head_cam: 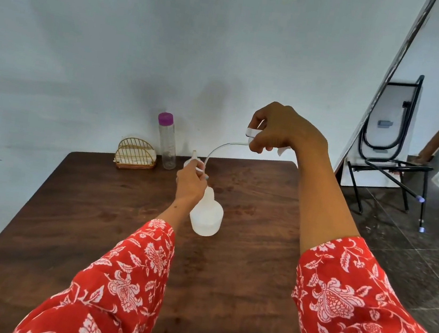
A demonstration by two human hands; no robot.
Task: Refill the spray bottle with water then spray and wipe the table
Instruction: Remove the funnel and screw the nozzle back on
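A white translucent spray bottle (206, 216) stands on the dark wooden table (94, 219), near the middle. My left hand (190, 182) grips its neck. My right hand (279, 131) is raised above and to the right, closed around the white spray head (253, 134). The head's thin tube (220, 149) curves down toward the bottle's mouth, and its lower end is hidden behind my left hand. A clear water bottle (167, 145) with a purple cap stands at the table's far edge by the wall.
A gold wire napkin holder (135, 155) sits left of the water bottle. A small pale object (194, 157) peeks out just behind my left hand. A folded table and a black metal chair frame (393, 150) lean against the wall on the right, off the table.
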